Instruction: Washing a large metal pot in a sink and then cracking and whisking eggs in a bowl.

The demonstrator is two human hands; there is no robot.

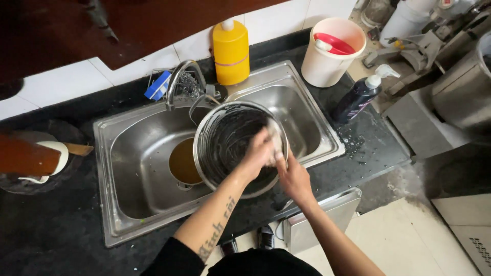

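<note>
Left hand: the left hand (257, 153) is inside the round stainless-steel pot (225, 138), fingers curled against the soapy inner wall; whether it grips anything of its own cannot be told.
Right hand: the right hand (292, 176) is clamped on the near rim of the pot, with a pale scrubbing cloth (274, 140) just above its fingertips; which of the hands holds the cloth cannot be told.
Pot: tilted, its mouth turned up towards the camera, held over the middle of the double stainless-steel sink (128, 168); the inside is streaked with suds.
Left of the hands: the larger basin, with a patch of brownish water (182, 162) about its drain, touching nothing held.
Beyond the hands: a curved chrome tap (180, 76), a blue and white item (157, 85) just beside the tap base, and a yellow plastic bottle with a white cap (231, 51) standing upright on the back edge.
Right of the hands: the smaller basin; further off, on the black stone worktop (51, 220), an upright dark pump bottle with a white head (360, 94) and a cream plastic bucket (327, 61) containing a red utensil (335, 43).
Far left of the hands: a white dish (56, 153) on the worktop, well apart from the sink.
Below the hands: dark shoes (265, 236) on a pale tiled floor (399, 235).
</note>
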